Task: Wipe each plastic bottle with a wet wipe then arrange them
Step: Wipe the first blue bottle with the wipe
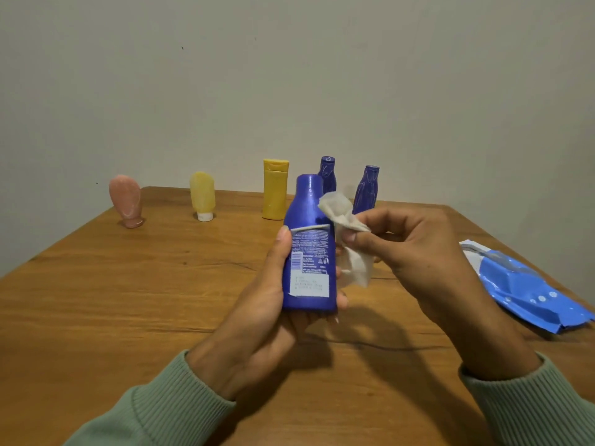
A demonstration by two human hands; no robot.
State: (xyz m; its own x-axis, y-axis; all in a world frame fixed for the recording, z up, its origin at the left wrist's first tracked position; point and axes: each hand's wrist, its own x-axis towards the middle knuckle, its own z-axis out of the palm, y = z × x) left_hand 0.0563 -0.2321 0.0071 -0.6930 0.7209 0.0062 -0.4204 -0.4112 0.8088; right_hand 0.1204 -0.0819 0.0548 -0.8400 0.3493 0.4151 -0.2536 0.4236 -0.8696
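Surface: wooden table [128, 284], warm brown grain, set against a plain pale wall [289, 75]. Back row, left to right: pink tube [125, 199] standing on its cap; pale yellow tube [202, 194] standing on a white cap; yellow bottle [274, 191] upright; two dark blue bottles [328, 175] [367, 191] upright, partly hidden behind the held items. Centre: left hand [267, 317] grips a blue bottle [309, 214] upright above the table, cap end up, printed label facing the camera — thumb pressed along the label's left edge, fingers curled round the back with their tips showing at the right edge, palm under the base. Just right of it, a crumpled wet wipe [347, 220] lies against or very near the bottle's right side; contact likely, but the view does not settle it. Right hand [425, 262] pinches the wipe between thumb and curled fingers. Far right: blue wipes packet [528, 291] flat on the table, well apart from the bottles. Both wrists in green ribbed sleeves [161, 407]. Count — tubes 2, yellow bottle 1, blue bottles 3 (one in hand), wipe 1, packet 1.
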